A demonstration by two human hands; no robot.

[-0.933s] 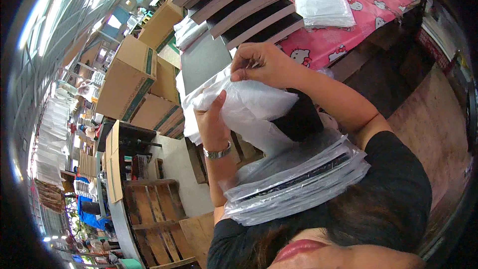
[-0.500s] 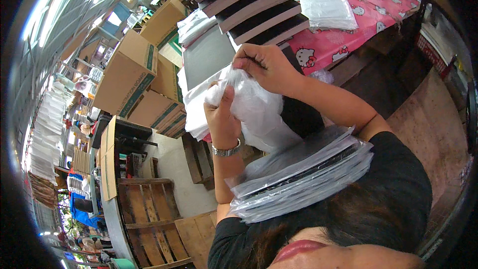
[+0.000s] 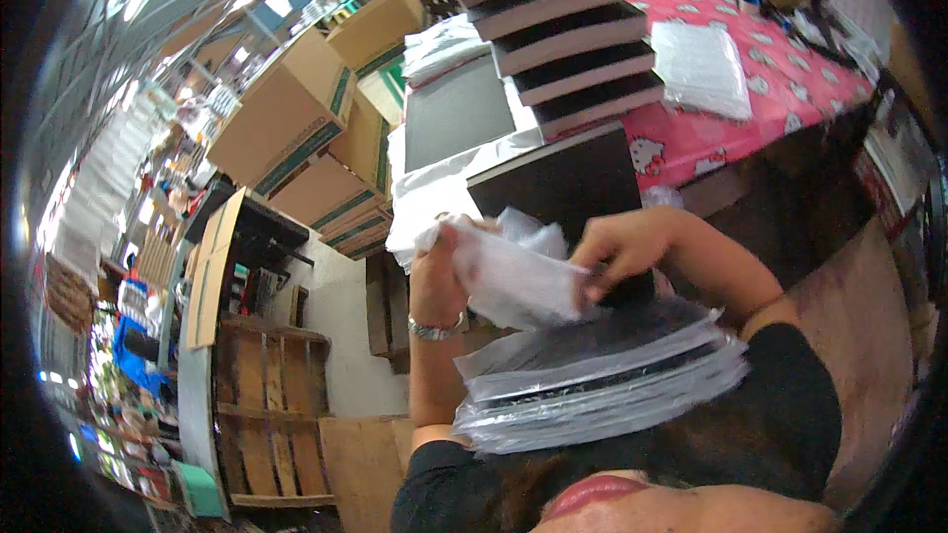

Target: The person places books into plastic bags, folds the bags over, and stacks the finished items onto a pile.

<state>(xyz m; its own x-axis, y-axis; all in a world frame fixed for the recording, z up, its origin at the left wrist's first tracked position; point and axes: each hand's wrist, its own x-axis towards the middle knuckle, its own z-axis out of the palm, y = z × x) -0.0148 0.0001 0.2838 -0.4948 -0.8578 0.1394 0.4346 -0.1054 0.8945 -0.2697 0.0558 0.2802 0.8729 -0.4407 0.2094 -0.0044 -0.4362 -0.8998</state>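
A thin, translucent white plastic bag [image 3: 523,276] is stretched between my two hands. My left hand [image 3: 439,271], with a metal watch at its wrist, is closed round the bunched left end. My right hand [image 3: 624,252] pinches the bag's right side, its fingertips partly behind the film. Just beyond the hands lies a flat black panel [image 3: 568,183], its near part hidden by the bag and right hand. Close to my chest is a stack of black flat pieces in clear plastic sleeves [image 3: 602,375].
Beyond the hands rises a stack of black pieces with pinkish edges [image 3: 578,89]. Another dark panel [image 3: 459,114] rests on white sheets. Plastic sleeves [image 3: 701,69] lie on a pink patterned tablecloth [image 3: 780,79]. Cardboard boxes [image 3: 281,114] and a wooden pallet [image 3: 267,405] are at left.
My right hand has moved toward me and to the right, drawing the bunched bag out wider. The left hand is slightly lower. The black panel beyond now shows more as the view shifted.
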